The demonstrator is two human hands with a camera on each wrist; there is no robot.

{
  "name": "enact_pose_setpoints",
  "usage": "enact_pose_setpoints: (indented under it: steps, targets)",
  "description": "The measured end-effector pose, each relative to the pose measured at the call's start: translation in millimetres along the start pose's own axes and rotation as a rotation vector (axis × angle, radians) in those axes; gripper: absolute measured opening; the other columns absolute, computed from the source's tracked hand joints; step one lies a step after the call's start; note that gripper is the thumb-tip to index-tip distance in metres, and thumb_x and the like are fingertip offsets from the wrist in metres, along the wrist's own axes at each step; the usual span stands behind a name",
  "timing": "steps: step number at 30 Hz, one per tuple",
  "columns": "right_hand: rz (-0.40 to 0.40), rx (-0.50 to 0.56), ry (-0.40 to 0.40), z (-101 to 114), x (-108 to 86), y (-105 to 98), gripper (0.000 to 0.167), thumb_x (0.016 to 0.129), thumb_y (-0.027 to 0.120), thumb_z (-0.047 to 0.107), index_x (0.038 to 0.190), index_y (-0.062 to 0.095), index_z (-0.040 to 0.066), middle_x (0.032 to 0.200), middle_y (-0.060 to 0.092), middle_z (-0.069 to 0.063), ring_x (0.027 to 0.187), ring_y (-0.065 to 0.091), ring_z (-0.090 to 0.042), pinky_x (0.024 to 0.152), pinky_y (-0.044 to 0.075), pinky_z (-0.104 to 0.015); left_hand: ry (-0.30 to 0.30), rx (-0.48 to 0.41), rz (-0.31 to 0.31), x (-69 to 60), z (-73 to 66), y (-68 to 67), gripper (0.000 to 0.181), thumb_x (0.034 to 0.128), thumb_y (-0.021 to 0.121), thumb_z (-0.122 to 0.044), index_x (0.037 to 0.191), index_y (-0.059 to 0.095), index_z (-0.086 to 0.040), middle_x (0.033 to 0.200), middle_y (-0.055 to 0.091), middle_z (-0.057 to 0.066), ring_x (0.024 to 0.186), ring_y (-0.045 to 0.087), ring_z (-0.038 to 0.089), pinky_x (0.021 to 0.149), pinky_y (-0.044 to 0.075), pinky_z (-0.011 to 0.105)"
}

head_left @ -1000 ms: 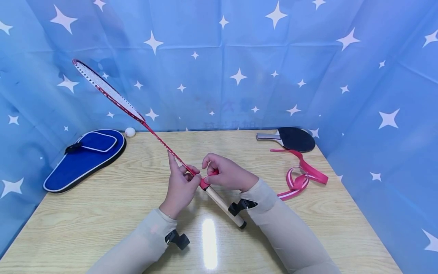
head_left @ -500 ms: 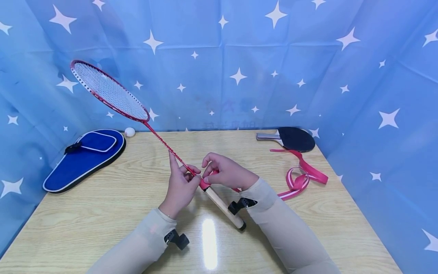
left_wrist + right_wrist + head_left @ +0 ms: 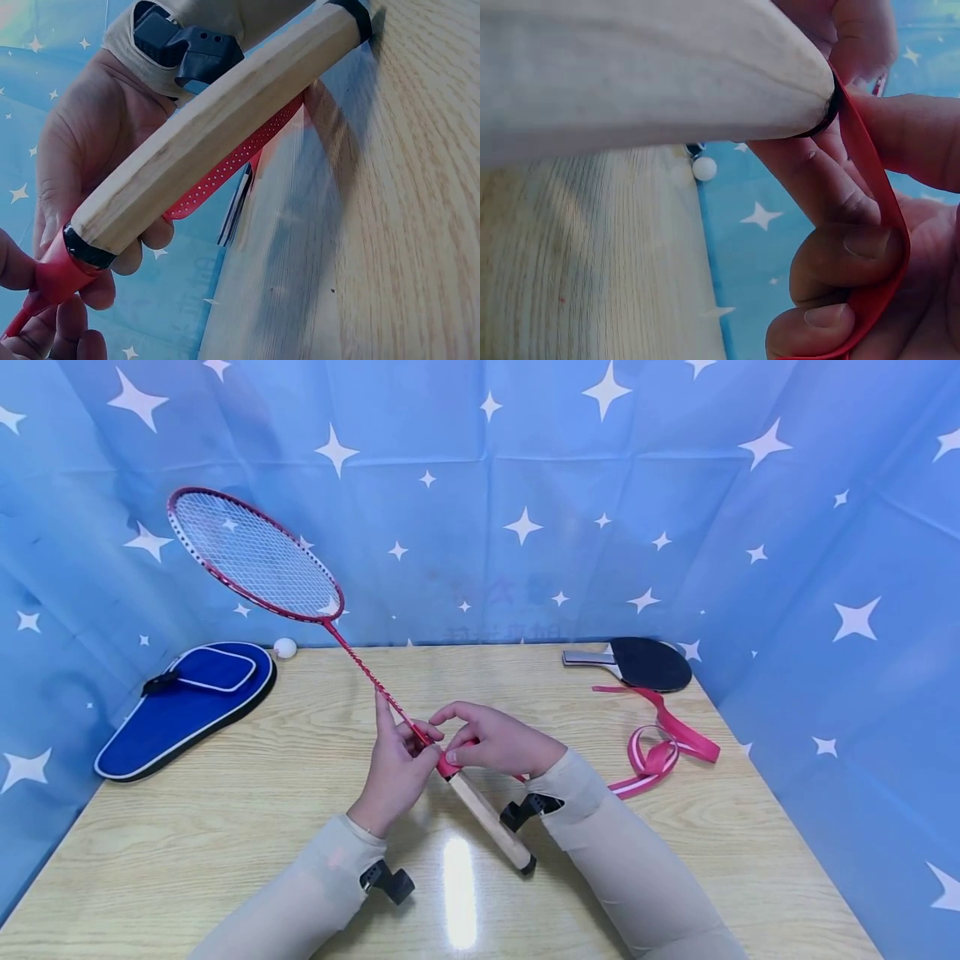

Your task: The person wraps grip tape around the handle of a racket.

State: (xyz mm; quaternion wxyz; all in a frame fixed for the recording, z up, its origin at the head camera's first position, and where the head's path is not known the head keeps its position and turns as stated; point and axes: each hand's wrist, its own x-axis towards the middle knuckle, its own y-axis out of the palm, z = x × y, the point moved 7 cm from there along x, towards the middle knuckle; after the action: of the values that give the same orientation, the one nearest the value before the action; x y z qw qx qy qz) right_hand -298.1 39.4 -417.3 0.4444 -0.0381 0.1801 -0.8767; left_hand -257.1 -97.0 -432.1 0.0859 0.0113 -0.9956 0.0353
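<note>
A red badminton racket (image 3: 330, 622) slants across the head view, its strung head raised at the upper left. Its bare wooden handle (image 3: 487, 818) points down right to a black butt cap. My left hand (image 3: 393, 781) grips the racket around the lower shaft and red cone, with the index finger extended along the shaft. At the top of the handle my right hand (image 3: 504, 743) pinches red grip tape (image 3: 870, 172) against the cone. In the right wrist view the tape runs over that hand's curled fingers. A perforated stretch of tape (image 3: 232, 161) passes behind the handle in the left wrist view.
The tape's loose end lies in pink-red coils (image 3: 660, 756) on the wooden table (image 3: 225, 843), at right. Behind it is a black table tennis bat (image 3: 648, 664). A blue bat case (image 3: 187, 710) and white ball (image 3: 285, 648) lie back left, before a starry curtain (image 3: 450, 527).
The racket has turned about its shaft, so its head shows from nearly edge-on to wide-faced and sits slightly further right. The right index finger has straightened a little; both hands stay close to the cone.
</note>
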Motion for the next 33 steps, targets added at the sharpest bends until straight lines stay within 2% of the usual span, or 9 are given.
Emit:
enact_pose_setpoints:
  steps: [6,12,15,19,24,33]
  targets:
    - [-0.011,0.008,-0.007,0.4,0.7,1.0,0.045,0.099,0.063,0.0,0.141,0.047,0.007,0.097,0.08,-0.007,0.083,0.068,-0.028,0.078,0.05,-0.029,0.004,0.004,0.003,0.6,-0.2,-0.2,0.121,0.089,0.061,0.009,0.166,-0.024,-0.03,0.104,0.071,0.017,0.084,0.067,0.024,0.074,0.056,0.026]
    - [-0.019,-0.012,-0.005,2.5,-0.5,0.7,0.041,0.099,0.063,0.0,0.137,0.048,0.006,0.096,0.079,-0.006,0.079,0.064,-0.036,0.069,0.047,-0.027,-0.014,-0.005,-0.003,1.0,-0.2,-2.0,0.101,0.1045,0.051,0.001,0.166,-0.021,-0.035,0.106,0.069,0.023,0.087,0.069,0.023,0.08,0.059,0.027]
    - [-0.018,-0.02,-0.003,2.8,-0.8,0.9,0.038,0.099,0.063,0.0,0.134,0.049,0.006,0.094,0.078,-0.006,0.074,0.059,-0.035,0.064,0.044,-0.027,-0.024,0.006,-0.014,1.5,-0.2,-3.5,0.096,0.1074,0.049,-0.002,0.167,-0.019,-0.035,0.104,0.068,0.022,0.088,0.069,0.022,0.083,0.058,0.026]
    - [-0.016,-0.023,0.006,2.1,-0.8,1.5,0.035,0.099,0.064,0.002,0.13,0.05,0.006,0.092,0.077,-0.005,0.074,0.058,-0.034,0.064,0.044,-0.027,-0.033,0.006,-0.025,2.5,-0.5,-5.1,0.095,0.1071,0.048,-0.002,0.167,-0.017,-0.036,0.101,0.068,0.018,0.089,0.067,0.023,0.082,0.057,0.027]
    - [-0.01,-0.021,-0.002,2.3,-0.7,2.5,0.034,0.099,0.066,0.003,0.129,0.05,0.005,0.092,0.078,-0.006,0.082,0.065,-0.038,0.073,0.049,-0.027,-0.034,0.001,-0.018,2.5,-1.8,-5.2,0.096,0.1062,0.048,-0.002,0.167,-0.019,-0.031,0.1,0.067,0.017,0.086,0.067,0.022,0.08,0.058,0.027]
    - [-0.021,-0.019,-0.023,4.3,-1.6,3.5,0.034,0.097,0.068,0.003,0.125,0.049,0.004,0.091,0.077,-0.007,0.079,0.066,-0.018,0.076,0.05,-0.027,-0.006,0.041,0.007,2.1,-3.1,-3.6,0.115,0.098,0.065,-0.001,0.166,-0.022,-0.033,0.1,0.069,0.023,0.082,0.065,0.024,0.074,0.057,0.027]
